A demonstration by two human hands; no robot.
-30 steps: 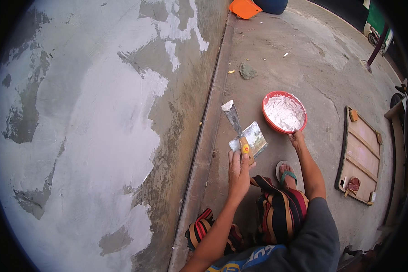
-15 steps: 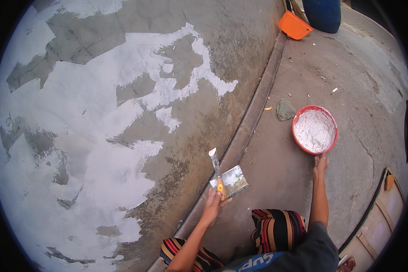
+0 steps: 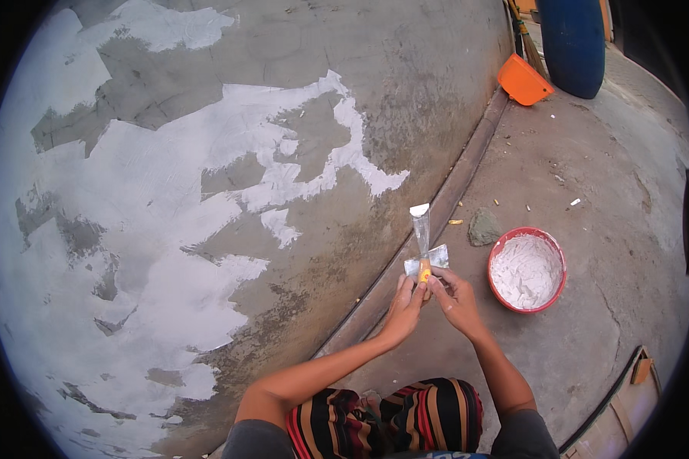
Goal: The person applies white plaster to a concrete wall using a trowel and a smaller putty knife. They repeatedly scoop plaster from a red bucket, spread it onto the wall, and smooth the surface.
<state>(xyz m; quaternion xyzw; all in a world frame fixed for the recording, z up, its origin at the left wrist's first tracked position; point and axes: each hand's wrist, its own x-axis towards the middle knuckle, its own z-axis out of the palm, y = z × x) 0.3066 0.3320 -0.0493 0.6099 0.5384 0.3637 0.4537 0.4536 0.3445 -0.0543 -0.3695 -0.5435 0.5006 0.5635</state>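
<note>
In front of my knees, both hands meet around a putty knife (image 3: 420, 233) with a yellow-brown handle, its narrow metal blade pointing up and white paste on the tip. A wider flat metal scraper blade (image 3: 439, 257) lies crosswise behind it. My left hand (image 3: 404, 310) is closed around the lower handle with its thumb on top. My right hand (image 3: 457, 303) pinches the handle from the other side; some fingers are hidden behind the tools. To the right, a red bowl (image 3: 565, 277) of white putty (image 3: 525, 269) rests on the ground, touched by neither hand.
On the left rises a grey wall (image 3: 283, 291) with patches of white putty (image 3: 161, 199). A ledge (image 3: 467, 164) runs along its foot. A stone (image 3: 483, 228) lies near the bowl. Farther off are an orange dustpan (image 3: 524, 79), a broom (image 3: 531, 50) and a blue barrel (image 3: 573, 46).
My right hand has left the bowl's rim and come over to the tools beside my left hand. The tools have risen toward the upper right, and the wide blade has turned.
</note>
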